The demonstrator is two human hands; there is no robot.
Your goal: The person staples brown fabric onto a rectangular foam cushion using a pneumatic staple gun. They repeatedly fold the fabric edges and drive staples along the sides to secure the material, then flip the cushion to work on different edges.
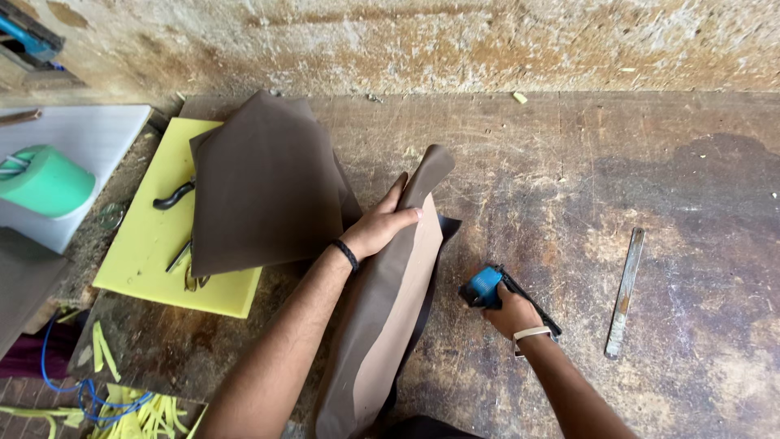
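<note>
My left hand (380, 226) grips the upper edge of a long brown leather piece (388, 309), which curls up at its top and shows a lighter tan underside. My right hand (512, 310) is closed around a blue-handled cutting tool (486, 286) pressed on the worn wooden workbench (569, 179), just right of the leather. A black band sits on my left wrist and a pale strap on my right wrist.
A stack of brown leather sheets (264, 183) lies on a yellow cutting board (154, 244) at the left, with scissors (183, 260) partly under it. A metal ruler (624, 293) lies at the right. A green roll (45, 180) rests on a white board. Yellow scraps litter the floor.
</note>
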